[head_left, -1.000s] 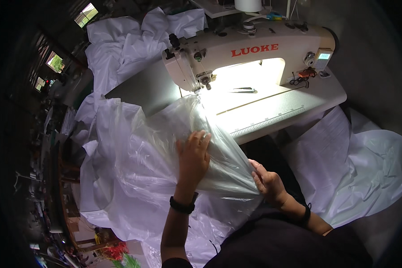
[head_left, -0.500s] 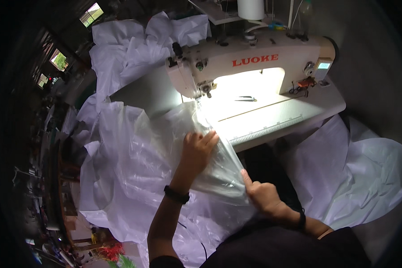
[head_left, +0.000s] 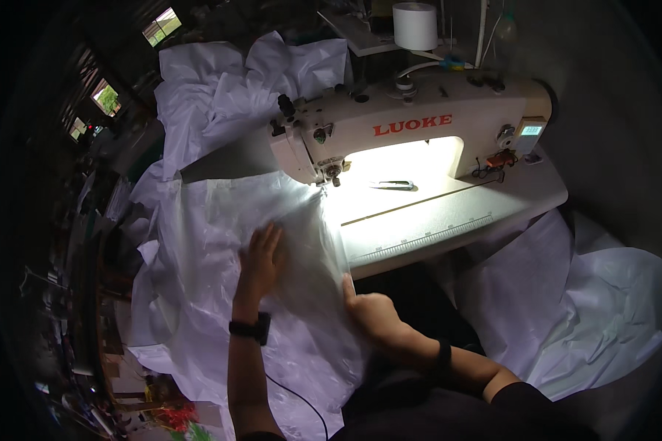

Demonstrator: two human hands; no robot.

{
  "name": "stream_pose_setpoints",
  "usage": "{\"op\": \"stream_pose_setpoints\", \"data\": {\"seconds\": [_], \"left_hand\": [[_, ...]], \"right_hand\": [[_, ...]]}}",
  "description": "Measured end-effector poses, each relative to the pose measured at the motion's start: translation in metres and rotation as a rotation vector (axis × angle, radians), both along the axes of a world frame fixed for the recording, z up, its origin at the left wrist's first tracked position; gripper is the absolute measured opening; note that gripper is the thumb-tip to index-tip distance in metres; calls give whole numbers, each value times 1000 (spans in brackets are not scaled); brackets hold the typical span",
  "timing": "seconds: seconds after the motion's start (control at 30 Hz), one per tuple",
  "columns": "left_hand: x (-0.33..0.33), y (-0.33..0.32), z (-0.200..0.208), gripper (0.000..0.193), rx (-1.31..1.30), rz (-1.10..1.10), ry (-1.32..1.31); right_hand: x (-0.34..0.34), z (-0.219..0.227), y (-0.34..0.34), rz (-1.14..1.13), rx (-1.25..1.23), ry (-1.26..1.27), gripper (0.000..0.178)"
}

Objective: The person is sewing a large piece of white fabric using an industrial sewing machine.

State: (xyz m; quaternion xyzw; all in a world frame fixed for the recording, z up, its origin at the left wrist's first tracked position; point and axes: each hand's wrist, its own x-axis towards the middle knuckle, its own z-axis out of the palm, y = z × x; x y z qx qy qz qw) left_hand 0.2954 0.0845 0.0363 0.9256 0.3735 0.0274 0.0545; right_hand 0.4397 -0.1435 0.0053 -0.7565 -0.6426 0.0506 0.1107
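Note:
A large translucent white plastic sheet (head_left: 206,279) hangs in folds over the table's front left and down toward my lap. Its right edge runs up to the needle area of a white sewing machine (head_left: 485,110). My left hand (head_left: 261,259) lies on the sheet with its fingers stretched out, below and left of the machine's head. Lower right, my right hand (head_left: 376,314) is closed on the sheet's right edge, the thumb side toward the machine. The sheet's far edge passes under the presser foot, whose details glare hides.
A small snipping tool (head_left: 392,185) lies on the lit machine bed. More white sheeting is heaped behind the machine (head_left: 213,95) and at the right (head_left: 603,309). A thread cone (head_left: 415,26) stands at the back. A black cable (head_left: 298,397) crosses the sheet near my left forearm.
My left hand has slid left along the sheet and its fingers have spread flat. My right hand has moved left with the edge, and the sheet looks smoother near the needle.

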Motion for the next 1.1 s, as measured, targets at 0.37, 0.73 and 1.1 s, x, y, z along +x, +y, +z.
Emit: {"op": "stream_pose_setpoints", "data": {"seconds": [0.37,0.73,1.1], "left_hand": [[32,133,-4,57,-89,-75,-32],[-113,24,-30,64,39,323,13],[-144,54,-12,60,55,287,10]], "right_hand": [[50,21,81,-52,82,148,48],[3,-29,-52,195,-423,1622,31],[49,-15,-150,-159,-451,1533,41]]}}
